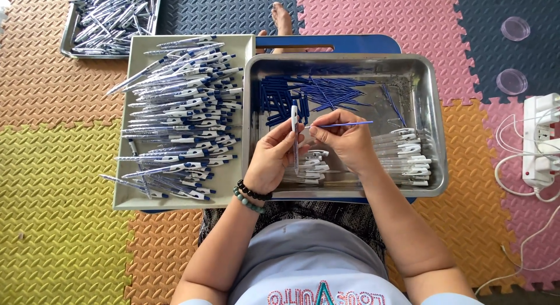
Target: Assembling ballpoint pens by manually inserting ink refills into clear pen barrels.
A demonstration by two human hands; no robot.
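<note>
Steel tray (434, 136) sits on the blue table (344, 44) before you, both hands working over its middle. Your left hand (273, 158) pinches a clear pen barrel (295, 136) upright, its white tip pointing away from you, fingers closed snugly round it. Your right hand (345, 143) holds a thin blue refill (344, 125) between thumb and forefinger, the grip narrow, the refill lying level and pointing right, its near end just beside the barrel; whether it touches is hard to tell. Behind your hands, a heap of blue refills (303, 95) lies in the tray's far left part. Clear barrels with white clips (408, 156) are stacked at the tray's right, more under your hands. Just left of the steel tray, a grey tray (125, 194) carries a long pile of finished pens (181, 118). A second metal tray (65, 45) of pens rests on the foam floor mat (58, 182) beyond. A white power strip (539, 142) lies well off to the right.
</note>
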